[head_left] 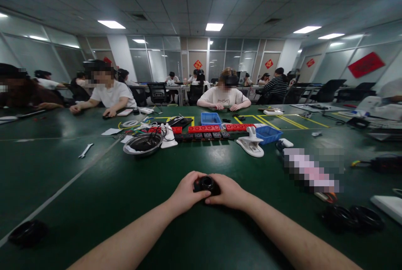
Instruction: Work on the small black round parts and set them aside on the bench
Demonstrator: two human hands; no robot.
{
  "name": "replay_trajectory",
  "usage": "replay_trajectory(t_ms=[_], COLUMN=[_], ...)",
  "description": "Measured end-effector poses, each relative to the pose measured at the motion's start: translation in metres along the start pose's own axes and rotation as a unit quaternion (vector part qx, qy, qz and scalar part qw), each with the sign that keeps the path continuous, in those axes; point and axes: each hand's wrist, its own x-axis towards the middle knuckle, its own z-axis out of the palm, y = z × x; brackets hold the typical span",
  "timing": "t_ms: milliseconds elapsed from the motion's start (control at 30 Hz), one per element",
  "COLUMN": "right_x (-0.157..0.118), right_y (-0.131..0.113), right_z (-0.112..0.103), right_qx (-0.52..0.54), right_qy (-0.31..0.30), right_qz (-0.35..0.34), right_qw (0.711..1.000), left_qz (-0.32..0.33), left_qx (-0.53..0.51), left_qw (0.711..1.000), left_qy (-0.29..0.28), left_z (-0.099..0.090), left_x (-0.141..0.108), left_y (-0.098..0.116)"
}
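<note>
Near the middle of the green table (201, 236), both hands are wrapped around a small black object with a round, ring-like opening (207, 183). Its exact kind cannot be made out, and much of its sides is hidden behind my fingers. My left hand (186, 192) closes on it from the left, thumb along the near side. From the right, my right hand (228, 191) grips it, its thumb close to the left one. The round opening faces up toward me.
Black ring-shaped pieces (339, 218) lie at right, another black piece (28, 233) at left. Ahead are a wrench (86, 150), a metal bowl (128, 149) with cables, red sockets (204, 129), a white clip (251, 143) and blue trays (269, 135). People sit opposite.
</note>
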Motion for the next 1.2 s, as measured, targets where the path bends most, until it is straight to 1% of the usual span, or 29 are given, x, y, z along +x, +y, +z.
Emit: replay_trajectory(t_ms=[67, 133, 233, 333, 433, 833, 1000, 1100, 1200], right_x=[0.001, 0.002, 0.002, 0.002, 0.001, 0.002, 0.003, 0.004, 0.003], right_y=[0.004, 0.008, 0.012, 0.014, 0.013, 0.013, 0.016, 0.011, 0.002], right_z=[-0.005, -0.008, -0.01, -0.01, -0.01, -0.008, -0.005, 0.002, 0.012], right_qx=[0.046, 0.092, 0.151, 0.186, 0.19, 0.161, 0.132, 0.065, -0.049], right_qy=[-0.031, -0.067, -0.106, -0.114, -0.111, -0.097, -0.08, -0.054, 0.021], right_qz=[-0.028, -0.043, -0.038, -0.027, -0.028, -0.017, 0.013, 0.04, 0.093], right_qw=[0.998, 0.993, 0.982, 0.976, 0.975, 0.982, 0.988, 0.996, 0.994], left_qz=[0.014, 0.025, 0.04, 0.047, 0.043, 0.025, 0.011, -0.01, -0.036], left_qx=[-0.01, -0.018, -0.02, -0.017, -0.019, -0.016, -0.014, 0.002, 0.028], left_qw=[1.0, 0.999, 0.998, 0.998, 0.998, 0.999, 0.999, 1.0, 0.997], left_qy=[-0.025, -0.038, -0.04, -0.041, -0.045, -0.041, -0.03, 0.005, 0.065], left_z=[-0.002, -0.004, -0.005, -0.005, -0.005, -0.004, -0.001, 0.004, 0.01], left_x=[0.0, -0.001, -0.002, -0.002, -0.002, -0.002, -0.002, -0.002, -0.003], left_y=[0.001, 0.003, 0.005, 0.006, 0.006, 0.008, 0.006, 0.004, 0.004])
